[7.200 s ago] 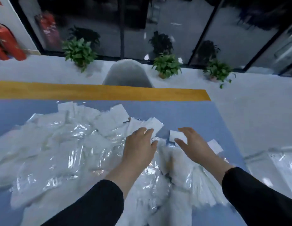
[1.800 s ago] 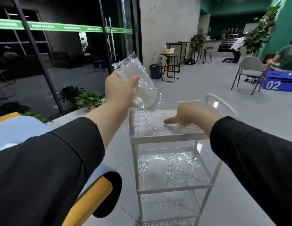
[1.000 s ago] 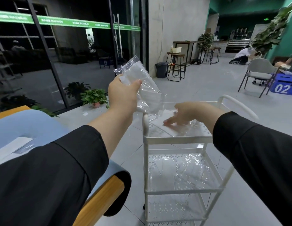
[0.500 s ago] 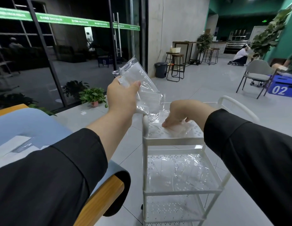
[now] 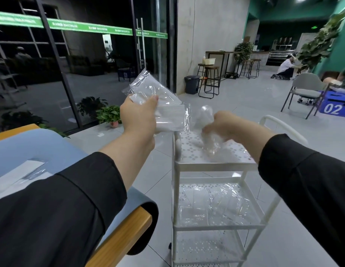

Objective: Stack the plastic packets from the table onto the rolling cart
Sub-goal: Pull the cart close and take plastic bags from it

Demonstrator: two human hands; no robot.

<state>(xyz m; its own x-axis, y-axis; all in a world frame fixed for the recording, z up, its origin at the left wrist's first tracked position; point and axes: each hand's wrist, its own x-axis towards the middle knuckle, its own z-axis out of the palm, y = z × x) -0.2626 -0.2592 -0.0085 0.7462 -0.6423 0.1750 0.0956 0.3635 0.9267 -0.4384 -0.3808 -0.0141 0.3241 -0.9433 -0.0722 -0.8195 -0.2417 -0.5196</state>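
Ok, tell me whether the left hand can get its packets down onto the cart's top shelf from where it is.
Probably yes. The left hand holds its packets beside the top shelf; only the right hand, gripping a packet there, takes up part of it.

Cart (image 5: 216, 166) top shelf lies bare along its left edge; handle (image 5: 283, 126) rises at its right edge.

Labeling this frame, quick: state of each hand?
Left hand: holding a bunch of plastic packets.
Right hand: blurred, gripping a packet over the cart's top shelf.
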